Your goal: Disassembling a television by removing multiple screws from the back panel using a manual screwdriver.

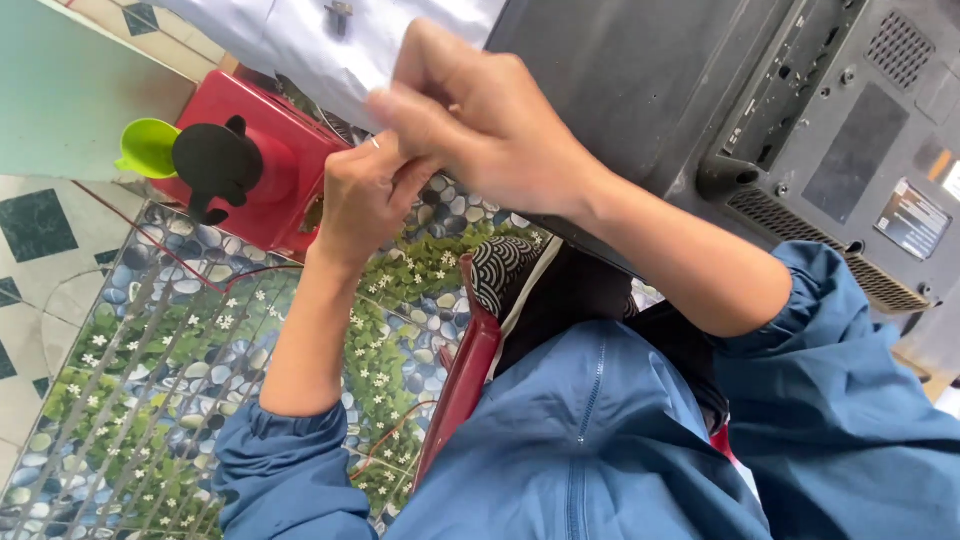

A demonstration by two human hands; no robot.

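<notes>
White sheet (300, 45) was what both hands were busy with, sitting up at the top of the view, draped over the edge of a big dark gray screen back panel (640, 70) that lay face down. Left hand (365, 195) was curled into a tight fist-ish pinch right at the lower edge of that sheet, and the right hand (480, 125) sat on top of it, fingers bunched together and pinching at the same spot, so the 2 hands were touching each other. Honestly couldn't tell what exactly was caught between the fingertips, since the right hand covered that bit, could've been the sheet's edge or something tiny. Both blue jacket sleeves (830, 400) were pushed up off the forearms. Just left of the hands was a red box-shaped thing (275, 190) with a black knob (215, 165) on it and a lime green funnel-looking piece (148, 148) poking out beside the knob. All of it sat over a mat printed with pebbles and little white flowers (160, 380), with tiled floor (40, 260) showing off to the left. A thin red wire (180, 265) trailed across the mat from the red box.
</notes>
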